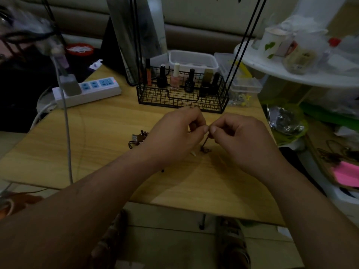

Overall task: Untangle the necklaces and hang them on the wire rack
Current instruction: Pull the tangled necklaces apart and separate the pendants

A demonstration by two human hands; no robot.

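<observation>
Head view: wooden table; wire rack at twelve o'clock holds six bottles; left hand and right hand pinch one necklace.

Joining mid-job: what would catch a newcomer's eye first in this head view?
Both hands meet over the middle of the wooden table: the left hand and right hand pinch a thin necklace between them, its end dangling to the tabletop. Just behind them stands the black wire rack, its basket base holding nail polish bottles. A small jewellery tangle lies beside the left hand, and a white power strip sits far left.
</observation>
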